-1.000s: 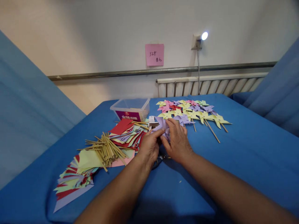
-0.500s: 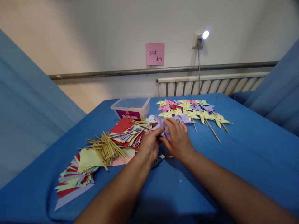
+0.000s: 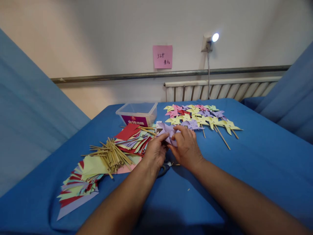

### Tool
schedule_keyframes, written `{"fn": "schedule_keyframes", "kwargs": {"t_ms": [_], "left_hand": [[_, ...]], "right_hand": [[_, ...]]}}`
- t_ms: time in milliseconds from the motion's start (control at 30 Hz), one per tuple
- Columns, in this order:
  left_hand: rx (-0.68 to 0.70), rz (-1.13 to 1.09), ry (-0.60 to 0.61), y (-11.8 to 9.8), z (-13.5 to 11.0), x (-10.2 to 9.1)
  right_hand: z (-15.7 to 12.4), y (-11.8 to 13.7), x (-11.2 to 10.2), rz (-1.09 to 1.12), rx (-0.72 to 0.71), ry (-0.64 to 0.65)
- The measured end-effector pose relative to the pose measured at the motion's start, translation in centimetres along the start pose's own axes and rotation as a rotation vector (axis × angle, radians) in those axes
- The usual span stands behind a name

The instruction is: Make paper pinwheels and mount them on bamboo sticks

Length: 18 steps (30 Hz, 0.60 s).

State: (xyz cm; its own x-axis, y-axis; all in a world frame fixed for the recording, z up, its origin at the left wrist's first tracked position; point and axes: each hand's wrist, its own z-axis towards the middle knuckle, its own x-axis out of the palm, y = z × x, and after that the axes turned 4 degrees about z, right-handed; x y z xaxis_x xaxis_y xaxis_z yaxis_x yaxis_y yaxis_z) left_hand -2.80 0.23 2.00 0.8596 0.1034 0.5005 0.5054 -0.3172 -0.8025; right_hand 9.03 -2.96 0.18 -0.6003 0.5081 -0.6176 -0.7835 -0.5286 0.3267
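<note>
Left hand [image 3: 154, 150] and right hand [image 3: 187, 147]: fingers closed, both pinching the lilac pinwheel [image 3: 168, 130], held low over the blue table [image 3: 244, 163] beside the paper squares [image 3: 133, 138]. Judgement: keep folded tips pressed at centre, curves uncreased. Scissors [image 3: 164, 168] lay under the wrists; finished pinwheels [image 3: 200, 117] beyond.

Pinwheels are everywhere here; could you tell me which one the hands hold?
The purple pinwheel, pinched between the left hand and right hand; the other pinwheels lie flat behind it.

Sticks [image 3: 111, 156] lie on paper sheets [image 3: 133, 140], left of the pinwheels [image 3: 200, 118], box [image 3: 137, 114] behind
</note>
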Motion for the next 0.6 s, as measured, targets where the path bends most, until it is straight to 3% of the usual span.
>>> {"fn": "schedule_keyframes", "kwargs": {"t_ms": [600], "left_hand": [[-0.024,-0.071,-0.016,0.29,-0.23,0.2]], "right_hand": [[0.12,-0.28,0.03,0.014,-0.035,-0.059]]}}
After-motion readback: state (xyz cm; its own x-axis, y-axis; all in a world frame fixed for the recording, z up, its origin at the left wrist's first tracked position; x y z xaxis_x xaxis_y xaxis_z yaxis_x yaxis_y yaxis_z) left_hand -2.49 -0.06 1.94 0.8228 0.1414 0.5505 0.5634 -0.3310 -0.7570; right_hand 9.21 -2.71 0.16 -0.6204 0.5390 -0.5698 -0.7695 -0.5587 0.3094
